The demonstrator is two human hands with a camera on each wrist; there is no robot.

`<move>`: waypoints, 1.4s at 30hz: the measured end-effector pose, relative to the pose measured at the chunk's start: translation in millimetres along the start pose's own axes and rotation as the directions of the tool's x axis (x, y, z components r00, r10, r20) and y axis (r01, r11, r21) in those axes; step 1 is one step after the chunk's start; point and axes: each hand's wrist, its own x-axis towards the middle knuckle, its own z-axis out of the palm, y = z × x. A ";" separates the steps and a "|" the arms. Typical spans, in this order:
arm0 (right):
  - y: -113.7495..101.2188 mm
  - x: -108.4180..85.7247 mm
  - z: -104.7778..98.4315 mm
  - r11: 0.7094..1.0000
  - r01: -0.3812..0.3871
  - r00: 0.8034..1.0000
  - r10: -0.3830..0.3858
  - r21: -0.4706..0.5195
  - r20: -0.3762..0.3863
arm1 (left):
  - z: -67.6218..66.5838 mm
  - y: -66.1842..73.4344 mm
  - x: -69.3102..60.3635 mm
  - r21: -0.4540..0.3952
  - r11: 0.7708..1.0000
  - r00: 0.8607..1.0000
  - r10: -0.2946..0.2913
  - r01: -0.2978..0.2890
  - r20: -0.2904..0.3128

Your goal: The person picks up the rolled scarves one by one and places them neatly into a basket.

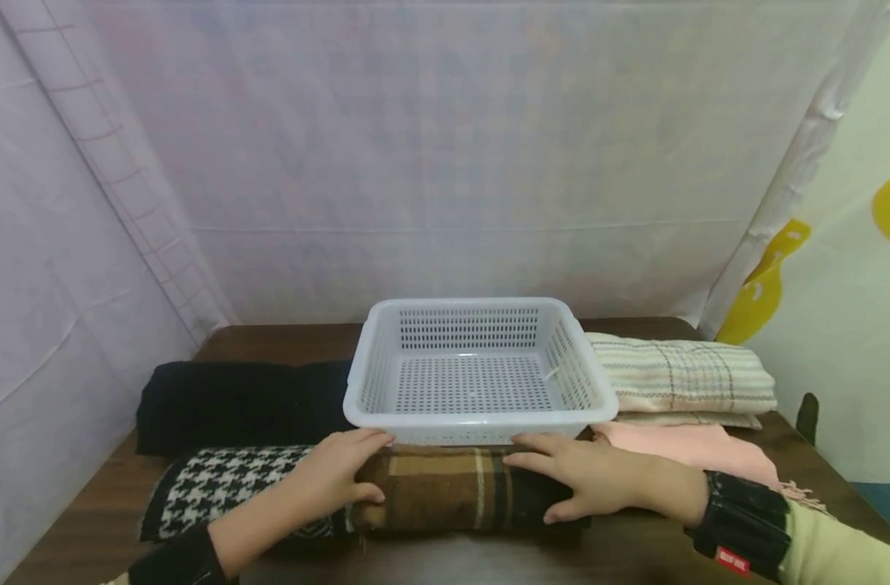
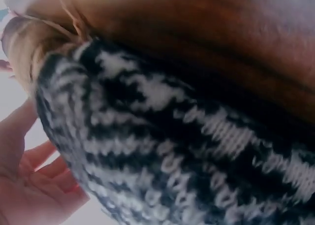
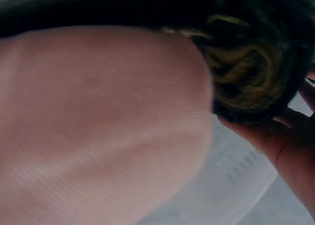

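A rolled brown plaid scarf [image 1: 437, 487] lies lengthwise in front of the white basket [image 1: 481, 418]. Over its left end my left hand [image 1: 327, 479] grips it, fingers across the top toward the basket and thumb on the near side. My right hand [image 1: 591, 475] holds the dark right end the same way, fingers spread. The right wrist view shows the coiled end of the plaid scarf [image 3: 246, 72] beside the fingers. Close to my left hand lies a black-and-white houndstooth roll [image 1: 225, 483], which fills much of the left wrist view.
A black folded cloth [image 1: 247, 406] lies left of the basket. To its right are a cream striped roll [image 1: 682, 374] and a pink fringed roll [image 1: 693, 447]. All stand on a brown wooden table [image 1: 415, 561], with white sheeting [image 1: 452, 162] behind.
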 end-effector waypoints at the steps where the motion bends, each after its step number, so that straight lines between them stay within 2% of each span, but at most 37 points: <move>1: 1.4 0.5 2.5 0.999 -0.042 0.999 0.041 0.020 0.024 | 0.3 -2.0 1.3 0.001 1.000 0.999 -0.005 0.005 0.045; 3: 3.9 1.9 6.2 0.992 -0.119 0.991 0.115 0.050 0.071 | 1.6 -5.2 3.1 0.012 1.000 0.992 0.003 -0.005 0.128; 6: 7.8 4.5 13.4 0.980 -0.185 0.976 0.175 0.078 0.126 | 5.4 -8.0 6.5 0.024 0.999 0.975 0.015 -0.021 0.220; 11: 11.3 9.3 20.7 0.965 -0.229 0.964 0.206 0.129 0.171 | 15.0 -7.6 16.8 0.026 1.000 0.964 -0.018 0.011 0.266; 15: 12.9 11.1 22.9 0.956 -0.239 0.963 0.211 0.169 0.170 | 20.9 -4.7 25.8 0.055 0.998 0.958 -0.030 0.015 0.284; 21: 16.8 11.6 27.6 0.910 -0.279 0.953 0.225 0.306 0.201 | 24.7 3.5 33.1 0.146 0.989 0.956 -0.007 -0.038 0.292; 26: 20.8 16.4 32.4 0.927 -0.218 0.972 0.176 0.304 0.158 | 23.5 7.5 32.3 0.200 0.979 0.950 -0.035 -0.029 0.309; 31: 23.0 19.8 30.8 0.929 -0.184 0.979 0.143 0.321 0.147 | 23.7 6.4 31.5 0.143 0.988 0.944 -0.094 0.051 0.315; 34: 22.8 17.9 26.6 0.920 -0.191 0.977 0.144 0.344 0.158 | 22.7 7.7 31.6 0.110 0.990 0.941 -0.119 0.088 0.318; 37: 20.6 14.0 19.7 0.915 -0.209 0.974 0.161 0.347 0.160 | 19.4 11.4 31.2 0.107 0.990 0.943 -0.121 0.092 0.311; 40: 17.1 7.7 11.1 0.917 -0.223 0.971 0.180 0.331 0.156 | 14.7 15.1 28.1 0.114 0.991 0.951 -0.105 0.075 0.290; 42: 13.6 2.1 4.3 0.917 -0.224 0.972 0.183 0.331 0.149 | 9.4 17.8 24.9 0.085 0.994 0.957 -0.095 0.074 0.272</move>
